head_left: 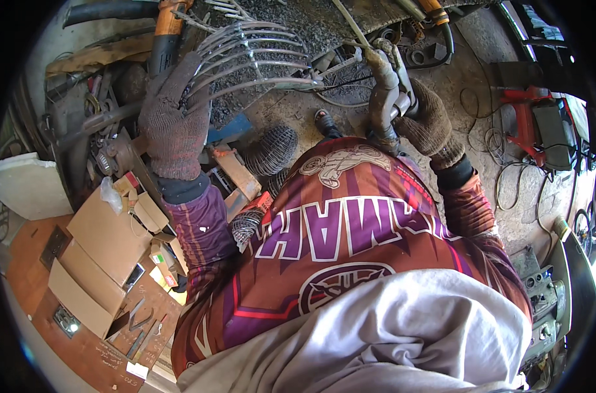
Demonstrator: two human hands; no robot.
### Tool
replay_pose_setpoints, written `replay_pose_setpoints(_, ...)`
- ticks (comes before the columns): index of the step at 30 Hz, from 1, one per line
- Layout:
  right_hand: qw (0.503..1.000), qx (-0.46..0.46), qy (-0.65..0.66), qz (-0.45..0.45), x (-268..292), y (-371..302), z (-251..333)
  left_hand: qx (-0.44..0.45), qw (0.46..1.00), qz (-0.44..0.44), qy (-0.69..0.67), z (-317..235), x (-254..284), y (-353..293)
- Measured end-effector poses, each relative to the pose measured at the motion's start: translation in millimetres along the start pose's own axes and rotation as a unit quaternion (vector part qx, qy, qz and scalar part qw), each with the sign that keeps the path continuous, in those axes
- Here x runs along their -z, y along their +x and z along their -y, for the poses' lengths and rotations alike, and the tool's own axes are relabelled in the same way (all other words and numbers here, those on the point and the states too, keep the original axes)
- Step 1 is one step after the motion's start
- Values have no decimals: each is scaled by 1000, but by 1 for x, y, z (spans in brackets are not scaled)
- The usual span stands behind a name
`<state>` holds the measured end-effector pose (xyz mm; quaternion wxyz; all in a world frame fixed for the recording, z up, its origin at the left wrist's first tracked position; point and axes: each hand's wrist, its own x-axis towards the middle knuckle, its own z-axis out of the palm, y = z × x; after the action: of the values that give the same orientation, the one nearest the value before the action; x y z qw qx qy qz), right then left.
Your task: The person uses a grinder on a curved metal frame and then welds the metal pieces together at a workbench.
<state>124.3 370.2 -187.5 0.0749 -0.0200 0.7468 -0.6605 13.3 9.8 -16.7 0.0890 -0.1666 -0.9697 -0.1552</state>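
Observation:
My left hand (172, 128), in a dark knitted glove, grips the near left edge of a grille of curved metal rods (255, 56). The grille lies over a work surface (340, 26) strewn with dark grit. On the right, my right hand (430, 121), in a brown knitted glove, is closed around a worn welding electrode holder (384, 92). A thin welding rod (350, 23) sticks out of the holder, slanting up and to the left. Its tip runs out of the picture at the top, apart from the grille.
Orange-bodied power tools (169, 21) lie at the far left and far right of the surface. Dark ridged metal coils (271, 150) stand below it. At left, an open cardboard box (108, 239) and pliers (140, 319) rest on a wooden table (32, 262). Cables trail beside a red-framed machine (526, 128).

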Motion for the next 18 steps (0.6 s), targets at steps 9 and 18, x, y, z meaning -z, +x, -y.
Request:
replay_pose_setpoints(9, 997, 52, -28, 40, -8, 7, 15, 31, 999, 27, -23, 2, 1, 0)
replay_pose_setpoints(18, 996, 80, -26, 32, -10, 2, 31, 24, 960, -25, -276, 25, 4, -7)
